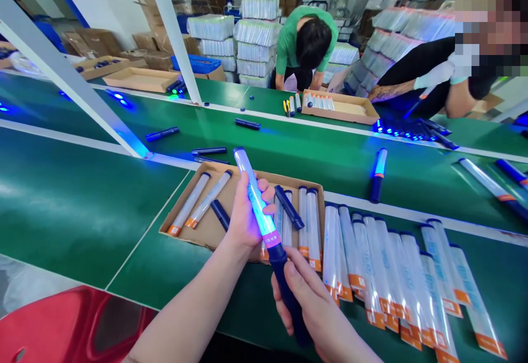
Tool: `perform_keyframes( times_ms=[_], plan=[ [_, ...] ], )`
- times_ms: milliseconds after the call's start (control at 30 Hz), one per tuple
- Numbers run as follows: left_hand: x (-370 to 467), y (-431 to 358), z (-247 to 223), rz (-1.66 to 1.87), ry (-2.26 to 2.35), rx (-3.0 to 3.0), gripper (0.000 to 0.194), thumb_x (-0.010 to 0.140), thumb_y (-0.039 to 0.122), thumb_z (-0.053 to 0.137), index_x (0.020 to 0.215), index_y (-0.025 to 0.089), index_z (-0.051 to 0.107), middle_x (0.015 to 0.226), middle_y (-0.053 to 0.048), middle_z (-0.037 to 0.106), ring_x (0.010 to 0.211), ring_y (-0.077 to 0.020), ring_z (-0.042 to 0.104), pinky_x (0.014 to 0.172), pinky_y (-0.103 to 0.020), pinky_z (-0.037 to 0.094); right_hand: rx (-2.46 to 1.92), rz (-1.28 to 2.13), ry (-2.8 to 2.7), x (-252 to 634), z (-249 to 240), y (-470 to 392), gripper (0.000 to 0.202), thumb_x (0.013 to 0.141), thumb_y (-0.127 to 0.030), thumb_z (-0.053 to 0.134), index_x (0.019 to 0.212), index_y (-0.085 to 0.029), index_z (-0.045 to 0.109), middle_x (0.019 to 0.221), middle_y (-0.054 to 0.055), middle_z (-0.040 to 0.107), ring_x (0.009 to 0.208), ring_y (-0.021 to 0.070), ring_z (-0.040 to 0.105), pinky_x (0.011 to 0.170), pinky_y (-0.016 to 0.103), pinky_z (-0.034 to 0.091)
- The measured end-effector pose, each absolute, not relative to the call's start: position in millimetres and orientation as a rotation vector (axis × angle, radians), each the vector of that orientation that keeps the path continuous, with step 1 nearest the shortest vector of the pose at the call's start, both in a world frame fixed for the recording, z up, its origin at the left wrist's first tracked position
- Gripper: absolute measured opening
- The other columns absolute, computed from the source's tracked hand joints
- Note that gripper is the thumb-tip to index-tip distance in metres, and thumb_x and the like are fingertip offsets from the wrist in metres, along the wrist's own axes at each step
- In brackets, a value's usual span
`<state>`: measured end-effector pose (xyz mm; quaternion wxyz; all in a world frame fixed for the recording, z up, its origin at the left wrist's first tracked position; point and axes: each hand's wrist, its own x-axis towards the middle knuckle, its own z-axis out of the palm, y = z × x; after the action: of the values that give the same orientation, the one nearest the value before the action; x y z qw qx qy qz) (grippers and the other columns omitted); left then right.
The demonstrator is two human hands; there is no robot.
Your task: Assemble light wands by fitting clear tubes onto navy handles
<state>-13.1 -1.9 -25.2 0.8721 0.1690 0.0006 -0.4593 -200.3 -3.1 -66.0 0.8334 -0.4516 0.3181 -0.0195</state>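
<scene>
A light stick point(258, 206) glows blue inside its clear tube, tilted across the middle of the view. My left hand point(247, 209) is wrapped round the lit tube. Lower down, my right hand point(303, 289) grips the dark blue handle point(284, 280) of the same stick. Beneath my hands lies a shallow cardboard tray point(181, 203) with several clear tubes and dark handles in it. One dark handle point(289, 207) rests on top of the tubes, just right of my left fingers. Many clear tubes with orange ends point(383, 269) lie in an overlapping row right of the tray.
A green conveyor belt point(313, 154) crosses behind the tray, carrying dark handles and a lit stick point(378, 176). A white metal post point(74, 66) slants at left. A red chair point(61, 324) stands lower left. Two people work across the bench, near another cardboard tray point(342, 111).
</scene>
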Motion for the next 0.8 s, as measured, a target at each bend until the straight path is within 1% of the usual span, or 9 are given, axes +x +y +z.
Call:
perform_keyframes(
  times_ms=[100,233,267,333,433,500,633,700,800],
  plan=[
    [-13,-3,-27,-0.907,-0.030,0.481,0.020,0.095,0.034,0.071,0.095,0.019,0.057,0.082,0.003,0.050,0.057,-0.0054,0.048,0.040,-0.012,0.040,-0.978,0.000,0.721,-204,-67,-3,0.067,0.094,-0.076,0.061,0.140,-0.028,0.056,0.098,0.004,0.065,0.066,0.0125,0.055,0.057,0.026,0.045],
    [-4,3,-24,-0.983,-0.019,0.625,0.019,0.099,0.036,0.063,0.096,0.017,0.060,0.088,-0.001,0.056,0.066,-0.0104,0.057,0.052,-0.022,0.055,-1.219,0.030,0.760,-205,-69,-4,0.071,0.095,-0.078,0.058,0.146,-0.029,0.052,0.091,0.002,0.060,0.078,0.0169,0.056,0.072,0.031,0.048],
    [-1,4,-22,-1.023,-0.003,0.617,0.019,0.100,0.035,0.058,0.096,0.017,0.060,0.087,-0.001,0.055,0.065,-0.0105,0.057,0.050,-0.022,0.054,-1.281,0.035,0.763,-204,-70,-4,0.072,0.094,-0.078,0.057,0.147,-0.029,0.051,0.091,0.002,0.059,0.079,0.0173,0.055,0.073,0.032,0.048],
    [3,7,-19,-1.077,0.033,0.562,0.020,0.101,0.035,0.052,0.092,0.018,0.058,0.078,0.001,0.049,0.057,-0.0086,0.051,0.043,-0.018,0.045,-1.280,0.044,0.734,-203,-71,-2,0.074,0.094,-0.080,0.055,0.146,-0.028,0.050,0.095,0.003,0.059,0.075,0.0164,0.054,0.069,0.031,0.047],
    [5,7,-16,-1.052,0.042,0.458,0.031,0.099,0.047,0.058,0.086,0.019,0.055,0.070,0.005,0.040,0.050,-0.0062,0.042,0.037,-0.013,0.032,-1.117,0.021,0.668,-199,-73,1,0.067,0.096,-0.078,0.055,0.139,-0.027,0.054,0.096,0.003,0.059,0.066,0.0129,0.050,0.060,0.028,0.044],
    [4,6,-15,-1.009,0.012,0.441,0.039,0.094,0.055,0.068,0.086,0.019,0.055,0.070,0.005,0.041,0.051,-0.0058,0.042,0.038,-0.013,0.034,-1.061,0.000,0.642,-197,-74,1,0.060,0.097,-0.075,0.056,0.132,-0.026,0.057,0.094,0.002,0.059,0.065,0.0116,0.050,0.058,0.027,0.044],
    [0,4,-13,-0.934,-0.029,0.525,0.044,0.090,0.058,0.075,0.083,0.019,0.054,0.071,0.005,0.044,0.054,-0.0065,0.045,0.040,-0.014,0.040,-1.044,0.014,0.622,-194,-72,0,0.055,0.097,-0.074,0.057,0.121,-0.025,0.059,0.091,0.001,0.058,0.064,0.0106,0.050,0.056,0.025,0.044],
    [-2,4,-13,-0.916,-0.035,0.548,0.045,0.089,0.059,0.075,0.084,0.019,0.053,0.071,0.004,0.045,0.053,-0.0064,0.045,0.038,-0.013,0.037,-1.075,0.026,0.655,-193,-69,1,0.059,0.094,-0.078,0.058,0.119,-0.024,0.058,0.092,0.001,0.058,0.063,0.0108,0.050,0.055,0.025,0.043],
    [-3,3,-13,-0.922,-0.005,0.569,0.047,0.089,0.062,0.073,0.084,0.020,0.051,0.069,0.005,0.042,0.049,-0.0054,0.041,0.035,-0.011,0.030,-1.081,0.044,0.746,-186,-67,6,0.081,0.080,-0.092,0.059,0.127,-0.026,0.055,0.088,0.002,0.056,0.062,0.0128,0.048,0.051,0.026,0.038]
  ],
)
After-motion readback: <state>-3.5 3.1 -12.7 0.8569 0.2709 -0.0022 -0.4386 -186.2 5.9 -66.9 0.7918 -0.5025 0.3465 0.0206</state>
